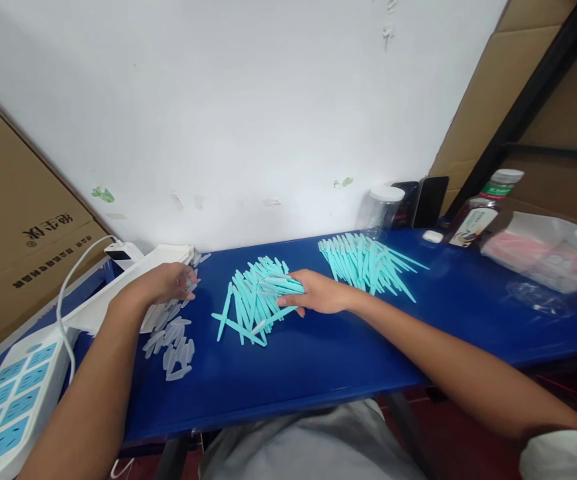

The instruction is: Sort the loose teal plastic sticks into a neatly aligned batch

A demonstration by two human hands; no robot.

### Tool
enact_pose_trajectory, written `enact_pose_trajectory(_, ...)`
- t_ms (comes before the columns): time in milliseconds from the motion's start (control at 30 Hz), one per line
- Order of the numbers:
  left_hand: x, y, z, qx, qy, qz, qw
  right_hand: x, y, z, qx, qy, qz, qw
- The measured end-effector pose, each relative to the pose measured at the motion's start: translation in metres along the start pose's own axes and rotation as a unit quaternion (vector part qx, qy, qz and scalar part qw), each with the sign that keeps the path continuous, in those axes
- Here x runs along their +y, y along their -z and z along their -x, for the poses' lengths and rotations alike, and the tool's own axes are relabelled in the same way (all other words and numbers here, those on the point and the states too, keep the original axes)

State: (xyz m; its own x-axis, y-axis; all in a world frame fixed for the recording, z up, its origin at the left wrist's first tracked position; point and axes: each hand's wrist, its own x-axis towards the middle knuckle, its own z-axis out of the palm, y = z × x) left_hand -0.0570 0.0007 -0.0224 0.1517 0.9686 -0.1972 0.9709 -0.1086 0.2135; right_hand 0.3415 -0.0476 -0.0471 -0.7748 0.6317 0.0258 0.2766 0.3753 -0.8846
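Note:
Slim turquoise sticks (pixel 248 287), shaped like eyebrow razors, lie heaped in the middle of the blue table. Over the right side of this heap, my right hand (pixel 318 292) is closed around a small bunch of the sticks. At the left, my left hand (pixel 168 283) has its fingers curled together, with translucent cap-like pieces at the fingertips. Below it, more clear plastic caps (pixel 171 340) are scattered on the table. A second pile of turquoise sticks (pixel 363 263), with pale ends towards the upper left, lies farther right.
White sheets (pixel 103 300) and a power strip (pixel 13 407) with a white cable lie at the left, beside a cardboard box (pixel 23 227). A clear jar (pixel 381 210), dark phone (pixel 431 202), bottle (pixel 483 210) and pink-filled bag (pixel 538 250) stand at the right.

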Motion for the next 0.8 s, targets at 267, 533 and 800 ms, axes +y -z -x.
enact_pose_trajectory(267, -0.007, -0.009, -0.005, -0.069, 0.012, 0.024, 0.997, 0.0, 0.001, -0.001, -0.003, 0.005, 0.004, 1.0)
enact_pose_trajectory(533, 0.034, -0.01, -0.002, 0.045, -0.129, 0.139, 0.981, 0.001, 0.001, -0.002, -0.003, 0.014, -0.003, 1.0)
enact_pose_trajectory(800, 0.115, -0.028, 0.019, 0.141, -0.232, 0.422, 0.865, 0.001, -0.004, -0.002, -0.017, 0.025, -0.012, 0.999)
